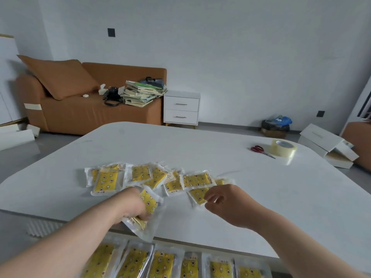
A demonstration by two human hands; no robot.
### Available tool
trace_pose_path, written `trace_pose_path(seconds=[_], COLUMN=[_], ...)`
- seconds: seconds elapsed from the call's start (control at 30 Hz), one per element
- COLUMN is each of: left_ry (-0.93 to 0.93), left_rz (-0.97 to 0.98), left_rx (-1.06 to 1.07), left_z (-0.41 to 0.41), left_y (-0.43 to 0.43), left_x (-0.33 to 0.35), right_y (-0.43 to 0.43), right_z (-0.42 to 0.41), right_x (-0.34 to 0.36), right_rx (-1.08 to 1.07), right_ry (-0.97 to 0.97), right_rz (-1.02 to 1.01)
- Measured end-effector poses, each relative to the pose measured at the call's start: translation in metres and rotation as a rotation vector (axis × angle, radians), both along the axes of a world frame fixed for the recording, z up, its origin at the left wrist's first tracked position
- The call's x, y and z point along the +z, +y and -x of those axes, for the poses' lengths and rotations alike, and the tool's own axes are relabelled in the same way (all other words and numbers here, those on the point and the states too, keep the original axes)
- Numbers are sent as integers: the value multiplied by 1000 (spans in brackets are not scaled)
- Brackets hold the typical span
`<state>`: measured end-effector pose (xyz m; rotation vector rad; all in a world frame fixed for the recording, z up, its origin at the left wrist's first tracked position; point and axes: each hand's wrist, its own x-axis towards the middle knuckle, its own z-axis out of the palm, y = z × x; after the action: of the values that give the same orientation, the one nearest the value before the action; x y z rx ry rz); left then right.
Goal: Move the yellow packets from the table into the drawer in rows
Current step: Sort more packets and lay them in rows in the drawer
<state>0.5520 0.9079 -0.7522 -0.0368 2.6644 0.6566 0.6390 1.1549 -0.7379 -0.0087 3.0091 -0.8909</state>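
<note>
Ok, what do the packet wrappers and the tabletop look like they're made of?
The yellow packets: clear, glossy plastic film, probably, over a yellow printed insert; the see-through sealed borders catch light, and the held packet bends in the left hand. The table: hard, smooth white top with a slight sheen, showing faint reflections; stone, laminate or lacquer, cannot tell.

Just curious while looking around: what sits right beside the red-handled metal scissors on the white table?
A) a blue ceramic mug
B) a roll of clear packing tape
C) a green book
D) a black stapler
B: a roll of clear packing tape stands next to the red-handled scissors near the far right corner of the white table.
</note>
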Motion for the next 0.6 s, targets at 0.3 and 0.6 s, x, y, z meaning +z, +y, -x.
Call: trace_pose_path(seconds=[0.3,0.6], left_ry=[74,74], left_rz=[-424,-395], left_rx=[307,528], left_z=[66,114], left_y=[-73,-109], left_x=[18,-2], right_y=[3,-3], right_z=[99,139], right_x=[4,-22], right_rx=[5,-8], right_ry=[-14,-188], right_rz=[-261,-466])
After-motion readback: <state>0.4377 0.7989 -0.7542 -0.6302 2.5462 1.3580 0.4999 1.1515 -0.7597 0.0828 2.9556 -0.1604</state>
